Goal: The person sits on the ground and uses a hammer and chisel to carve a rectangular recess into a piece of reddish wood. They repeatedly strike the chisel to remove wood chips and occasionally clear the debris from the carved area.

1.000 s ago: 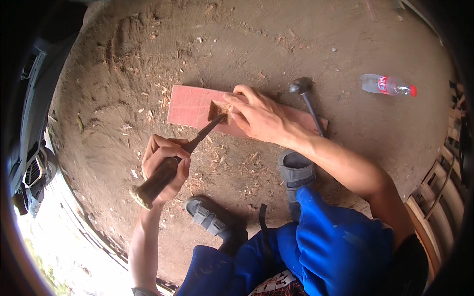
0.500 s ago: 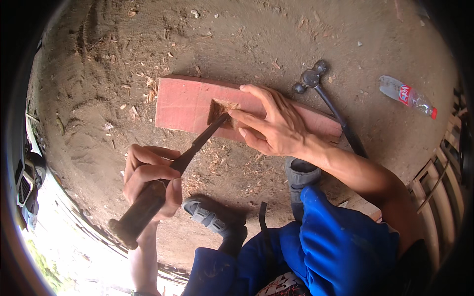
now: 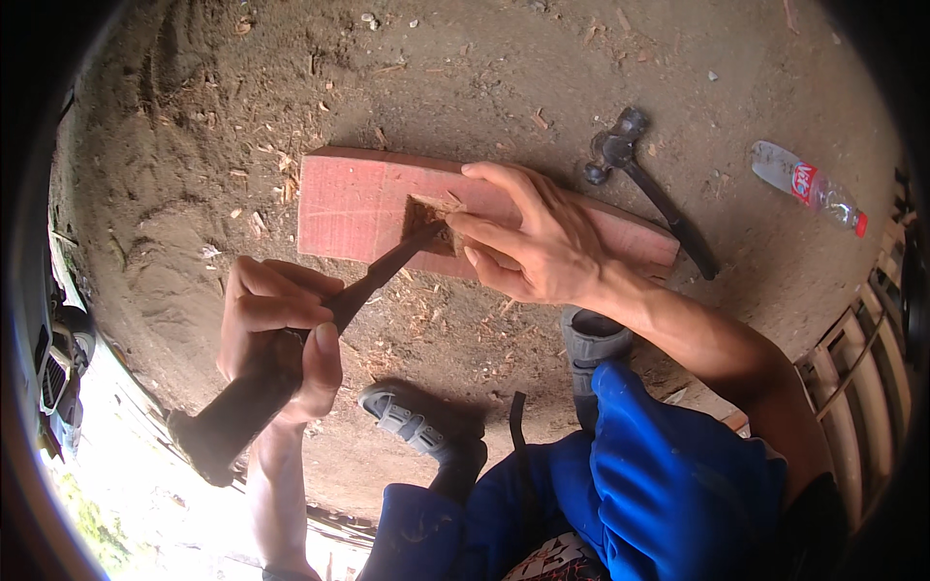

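My left hand (image 3: pixel 276 329) is wrapped round the thick handle of a dark chisel (image 3: pixel 373 279). The chisel slants up to the right, its tip inside a square recess (image 3: pixel 417 215) cut in a reddish wooden block (image 3: pixel 344 203). Across the top of this block, right of the recess, lies my right hand (image 3: pixel 547 237) with its fingers spread. One fingertip reaches the recess's right side, close to the chisel tip; whether it touches the steel I cannot tell. Loose wood chips sit in the recess.
A ball-peen hammer (image 3: pixel 666 205) lies on the dirt right of the block. Farther right is a clear plastic bottle (image 3: pixel 828 201) with a red cap. Wood chips (image 3: pixel 287 174) litter the ground. My shoes (image 3: pixel 407 418) stand near the block; slatted wood (image 3: pixel 852 373) lines the right edge.
The chisel's handle end and my left hand have shifted slightly left, and the chisel leans a bit lower. My right hand stays in place on the block.
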The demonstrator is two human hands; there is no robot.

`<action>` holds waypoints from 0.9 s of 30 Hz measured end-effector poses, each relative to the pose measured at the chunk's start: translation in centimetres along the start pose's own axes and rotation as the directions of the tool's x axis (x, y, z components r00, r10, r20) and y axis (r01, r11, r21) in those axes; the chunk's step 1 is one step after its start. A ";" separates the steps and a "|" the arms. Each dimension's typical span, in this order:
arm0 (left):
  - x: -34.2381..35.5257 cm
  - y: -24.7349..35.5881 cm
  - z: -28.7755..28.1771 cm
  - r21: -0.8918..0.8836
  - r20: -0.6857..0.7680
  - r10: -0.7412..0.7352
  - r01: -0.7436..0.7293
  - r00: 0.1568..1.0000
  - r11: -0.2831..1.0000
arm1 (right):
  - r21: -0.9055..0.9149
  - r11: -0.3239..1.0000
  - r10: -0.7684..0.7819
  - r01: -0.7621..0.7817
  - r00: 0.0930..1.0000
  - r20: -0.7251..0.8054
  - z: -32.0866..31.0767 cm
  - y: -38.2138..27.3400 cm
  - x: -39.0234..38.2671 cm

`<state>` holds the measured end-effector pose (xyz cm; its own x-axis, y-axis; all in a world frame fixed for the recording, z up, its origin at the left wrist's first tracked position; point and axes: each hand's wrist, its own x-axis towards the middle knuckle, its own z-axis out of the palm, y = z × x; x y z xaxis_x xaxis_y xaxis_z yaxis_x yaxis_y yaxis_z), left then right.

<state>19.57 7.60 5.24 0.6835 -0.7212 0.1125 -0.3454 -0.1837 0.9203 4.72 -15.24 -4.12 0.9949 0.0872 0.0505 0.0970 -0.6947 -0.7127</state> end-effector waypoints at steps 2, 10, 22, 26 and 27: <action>0.0 0.1 0.2 -0.003 -0.004 0.005 -0.005 1.000 1.000 | -0.034 0.999 0.010 -0.010 1.000 0.019 -0.1 -0.1 -0.1; -0.2 1.0 0.9 0.066 -0.020 0.032 -0.031 0.999 0.997 | 0.099 0.988 0.127 -0.122 0.991 -0.045 0.5 0.0 0.1; -1.8 2.7 1.9 0.211 -0.034 0.070 -0.061 0.997 0.976 | 0.035 0.997 0.076 -0.074 0.996 -0.044 0.0 -0.3 0.1; -2.0 3.7 2.3 0.225 -0.019 0.097 -0.090 0.995 0.970 | -0.247 0.968 -0.048 0.052 0.999 0.022 0.3 -0.2 -0.6; -2.2 3.9 2.3 0.231 -0.010 0.104 -0.099 0.995 0.968 | -0.223 0.974 -0.033 0.035 0.999 0.016 0.3 -0.4 -0.5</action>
<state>15.26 6.93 7.67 0.6503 -0.7297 0.2115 -0.5507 -0.2610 0.7928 4.14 -14.84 -4.05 0.9907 0.1211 0.0624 0.1356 -0.8329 -0.5366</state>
